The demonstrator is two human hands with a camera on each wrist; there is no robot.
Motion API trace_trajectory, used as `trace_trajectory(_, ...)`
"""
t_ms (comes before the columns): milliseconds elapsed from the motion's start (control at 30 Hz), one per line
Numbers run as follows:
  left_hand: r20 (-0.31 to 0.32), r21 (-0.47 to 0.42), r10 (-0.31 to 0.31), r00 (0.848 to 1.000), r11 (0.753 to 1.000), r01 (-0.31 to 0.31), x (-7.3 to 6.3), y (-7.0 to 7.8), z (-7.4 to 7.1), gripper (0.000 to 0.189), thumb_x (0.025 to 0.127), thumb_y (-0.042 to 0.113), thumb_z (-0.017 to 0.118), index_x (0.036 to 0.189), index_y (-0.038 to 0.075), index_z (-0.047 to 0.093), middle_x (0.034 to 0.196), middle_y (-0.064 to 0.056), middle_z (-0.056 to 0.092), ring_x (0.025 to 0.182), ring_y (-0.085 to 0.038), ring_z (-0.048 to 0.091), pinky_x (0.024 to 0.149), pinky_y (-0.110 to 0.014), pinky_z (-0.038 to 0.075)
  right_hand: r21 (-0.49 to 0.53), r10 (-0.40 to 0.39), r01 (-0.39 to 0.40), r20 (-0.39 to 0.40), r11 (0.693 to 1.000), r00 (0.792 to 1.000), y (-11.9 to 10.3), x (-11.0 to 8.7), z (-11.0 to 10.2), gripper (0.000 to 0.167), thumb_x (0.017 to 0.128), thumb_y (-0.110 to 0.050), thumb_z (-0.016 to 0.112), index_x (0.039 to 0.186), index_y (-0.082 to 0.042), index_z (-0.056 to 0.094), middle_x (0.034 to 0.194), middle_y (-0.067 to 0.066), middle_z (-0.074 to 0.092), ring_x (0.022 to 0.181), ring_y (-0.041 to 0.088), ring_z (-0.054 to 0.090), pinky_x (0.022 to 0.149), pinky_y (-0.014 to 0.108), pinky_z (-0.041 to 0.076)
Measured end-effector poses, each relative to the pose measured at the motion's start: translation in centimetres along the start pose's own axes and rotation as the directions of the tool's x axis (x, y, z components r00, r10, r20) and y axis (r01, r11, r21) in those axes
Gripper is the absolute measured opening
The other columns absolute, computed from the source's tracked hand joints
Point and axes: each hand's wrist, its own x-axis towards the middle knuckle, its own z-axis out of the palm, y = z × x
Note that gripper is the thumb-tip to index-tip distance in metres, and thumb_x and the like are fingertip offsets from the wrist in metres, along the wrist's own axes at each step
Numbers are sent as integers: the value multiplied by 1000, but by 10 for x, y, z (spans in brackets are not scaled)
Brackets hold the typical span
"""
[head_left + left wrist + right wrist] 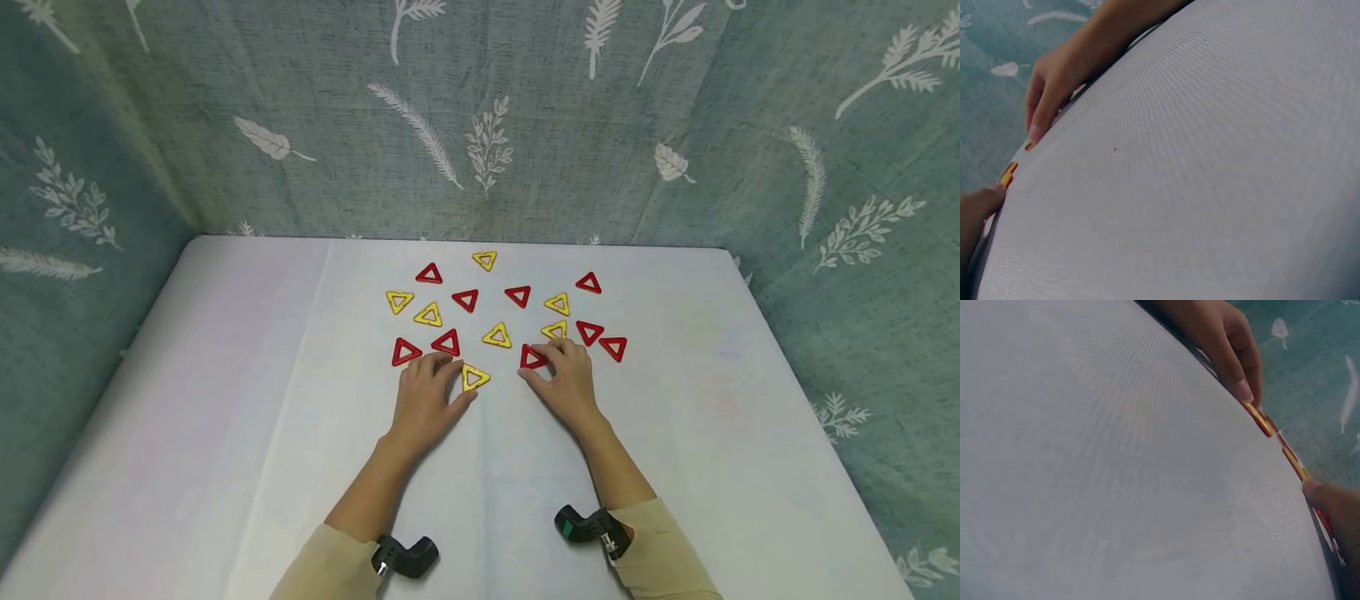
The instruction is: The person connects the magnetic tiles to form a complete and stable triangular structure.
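Observation:
My left hand [426, 404] pinches a yellow triangle frame [484, 379] at its left corners between thumb and index finger, low over the white table. To its right, my right hand [567, 383] grips a red triangle frame [524, 357] between thumb and index finger. A red triangle [456, 342] lies right by the left fingertips. Another yellow triangle [565, 329] is partly hidden behind the right fingers. Between the hands, slightly farther back, lies a yellow triangle [497, 343]. Both wrist views show the pieces edge-on, so their shapes are unclear there.
Several more red and yellow triangles lie flat and scattered behind the hands on the white tabletop [225, 417]. Two red ones nearly touch to the right. A green leaf-patterned curtain [337, 167] stands behind the table and at both sides. Black cameras [408, 557] are worn on both wrists.

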Motion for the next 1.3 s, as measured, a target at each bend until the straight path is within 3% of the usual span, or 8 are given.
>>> trace_trajectory(300, 17, -26, -2, 1000, 1000, 3, 0, 2, -1, 45, 82, 33, 73, 121, 13, 63, 126, -9, 52, 120, -26, 42, 100, -45, 35, 0, -24, 24, -10, 1000, 1000, 0, -8, 0, 42, 77, -28, 78, 113, -8, 67, 109, 12, 56, 106, 29, 47, 90, 46, 39)
trace_trajectory(733, 24, -46, 62, 998, 997, -61, -1, -1, 0, 39, 83, 29, 71, 118, 13, 66, 126, -7, 56, 120, -26, 46, 102, -45, 35, 13, -236, 237, -36, 972, 971, 2, -16, 4, 38, 70, -26, 83, 103, -10, 71, 96, 7, 61, 97, 26, 52, 83, 44, 40)
trace_trajectory(967, 43, -36, 84, 995, 996, -83, 0, 0, -2, 39, 85, 28, 70, 121, 14, 64, 128, -7, 55, 122, -26, 44, 103, -45, 34, 23, -263, 263, -24, 964, 965, 0, -15, 3, 36, 70, -23, 83, 102, -12, 72, 96, 6, 62, 97, 26, 52, 82, 44, 39)
trace_trajectory(1300, 47, -96, 85, 995, 992, -80, 2, -1, -1, 32, 85, 28, 69, 117, 21, 68, 128, -4, 56, 122, -25, 43, 102, -46, 32, 26, -291, 290, 19, 957, 957, 0, -14, 1, 36, 71, -24, 83, 104, -14, 73, 96, 5, 60, 97, 25, 50, 83, 44, 39)
